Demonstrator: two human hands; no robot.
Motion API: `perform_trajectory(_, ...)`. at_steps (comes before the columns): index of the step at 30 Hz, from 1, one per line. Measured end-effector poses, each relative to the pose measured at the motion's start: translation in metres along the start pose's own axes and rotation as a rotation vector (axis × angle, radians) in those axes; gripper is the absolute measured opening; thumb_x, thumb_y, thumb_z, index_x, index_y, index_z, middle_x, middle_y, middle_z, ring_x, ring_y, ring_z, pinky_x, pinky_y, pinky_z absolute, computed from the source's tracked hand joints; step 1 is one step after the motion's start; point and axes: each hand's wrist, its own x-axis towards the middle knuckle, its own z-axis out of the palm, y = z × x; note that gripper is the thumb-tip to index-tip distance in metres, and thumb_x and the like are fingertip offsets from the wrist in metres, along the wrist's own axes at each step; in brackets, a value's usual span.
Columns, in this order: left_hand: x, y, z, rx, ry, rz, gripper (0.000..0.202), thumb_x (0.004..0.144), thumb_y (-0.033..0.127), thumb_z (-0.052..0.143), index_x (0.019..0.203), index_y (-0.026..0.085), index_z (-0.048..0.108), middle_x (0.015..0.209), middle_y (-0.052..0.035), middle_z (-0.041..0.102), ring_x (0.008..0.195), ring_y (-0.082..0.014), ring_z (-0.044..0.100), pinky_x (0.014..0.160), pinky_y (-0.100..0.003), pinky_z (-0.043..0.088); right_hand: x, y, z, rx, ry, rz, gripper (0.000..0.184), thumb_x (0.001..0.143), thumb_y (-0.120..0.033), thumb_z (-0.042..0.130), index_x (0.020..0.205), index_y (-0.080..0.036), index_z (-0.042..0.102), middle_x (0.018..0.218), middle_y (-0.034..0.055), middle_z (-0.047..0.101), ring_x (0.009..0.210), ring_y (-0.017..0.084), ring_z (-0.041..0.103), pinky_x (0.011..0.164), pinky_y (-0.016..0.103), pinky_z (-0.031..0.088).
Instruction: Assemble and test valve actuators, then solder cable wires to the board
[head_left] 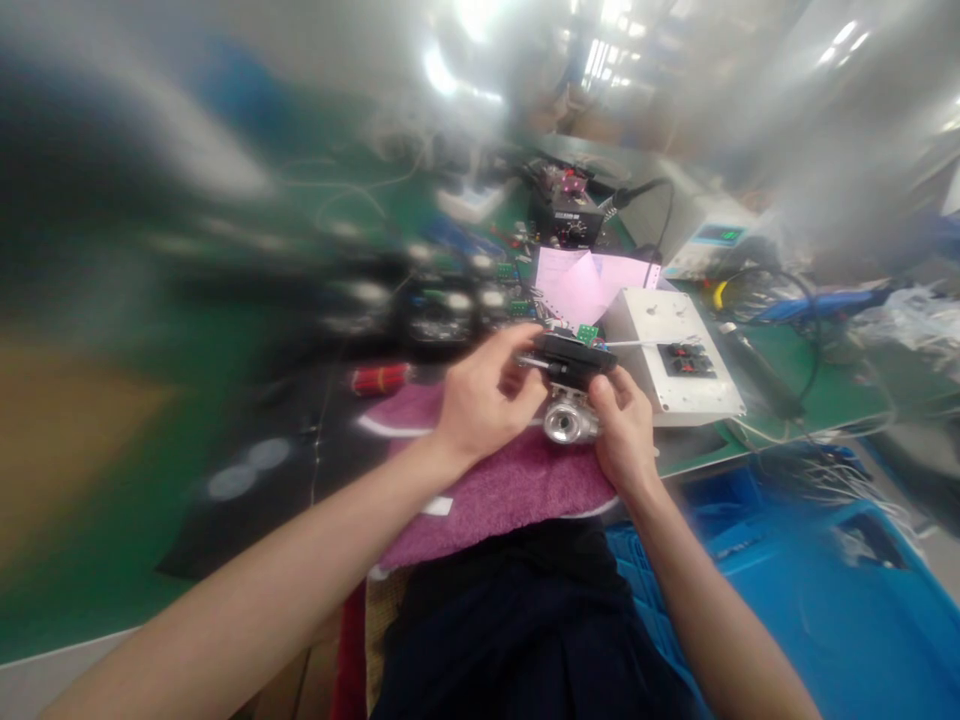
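Left hand [487,400] is pinching the module's [574,355] left end; right hand [622,430] is gripping its right side, over the towel [510,490] at the bench's [847,395] near edge. Silver barrel [570,422] is hanging below. Advice: keep it low and the grip steady.

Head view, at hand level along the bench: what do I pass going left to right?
Red bundle → left hand → black part gripped by both hands → right hand → white box.

Bare left hand [487,400] and right hand [622,430], 2 uncovered forearms, dark navy garment [517,620] at the lap.
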Motion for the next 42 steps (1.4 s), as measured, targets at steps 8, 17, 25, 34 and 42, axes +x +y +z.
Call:
perform_trajectory(8, 0.003, -0.001, 0.0, -0.043, -0.056, 0.028, 0.046, 0.09, 0.023, 0.069, 0.135, 0.024, 0.059, 0.131, -0.0068, 0.068, 0.12, -0.0266, 0.07, 0.105, -0.042, 0.06, -0.002, -0.002, 0.001, 0.009, -0.02, 0.012, 0.061, 0.093, -0.052, 0.08, 0.141, -0.018, 0.064, 0.128, 0.0131, 0.078, 0.12, 0.03, 0.074, 0.106, 0.045, 0.057)
perform_trajectory(17, 0.003, -0.004, 0.0, -0.112, -0.088, 0.008, 0.043, 0.096, 0.031, 0.068, 0.136, 0.023, 0.057, 0.132, -0.009, 0.068, 0.119, -0.0268, 0.07, 0.103, -0.042, 0.06, -0.001, 0.0, 0.0, -0.02, -0.016, 0.008, 0.062, 0.093, -0.055, 0.079, 0.141, -0.019, 0.064, 0.127, 0.0124, 0.078, 0.121, 0.03, 0.074, 0.109, 0.048, 0.056)
perform_trajectory(25, 0.003, 0.0, 0.002, -0.237, -0.065, -0.123, 0.032, 0.105, 0.043, 0.062, 0.13, 0.024, 0.061, 0.128, -0.0074, 0.072, 0.102, -0.0213, 0.074, 0.087, -0.035, 0.063, -0.003, -0.007, 0.004, -0.073, 0.002, -0.029, 0.061, 0.09, -0.056, 0.081, 0.137, -0.019, 0.067, 0.126, 0.0124, 0.079, 0.118, 0.029, 0.074, 0.106, 0.046, 0.058)
perform_trajectory(34, 0.003, -0.005, 0.002, -0.249, -0.056, -0.137, 0.029, 0.106, 0.043, 0.062, 0.129, 0.026, 0.062, 0.13, -0.0072, 0.071, 0.111, -0.0244, 0.074, 0.093, -0.039, 0.066, -0.005, -0.024, 0.002, -0.163, -0.061, 0.018, 0.061, 0.091, -0.059, 0.08, 0.137, -0.022, 0.066, 0.129, 0.012, 0.078, 0.123, 0.03, 0.073, 0.106, 0.045, 0.06)
perform_trajectory(42, 0.005, -0.008, 0.002, -0.282, -0.054, -0.148, 0.026, 0.107, 0.043, 0.06, 0.127, 0.027, 0.063, 0.13, -0.0066, 0.072, 0.121, -0.0257, 0.072, 0.095, -0.039, 0.066, 0.004, -0.047, -0.008, -0.238, -0.183, 0.136, 0.065, 0.088, -0.061, 0.083, 0.135, -0.02, 0.069, 0.127, 0.013, 0.078, 0.124, 0.031, 0.072, 0.11, 0.049, 0.058)
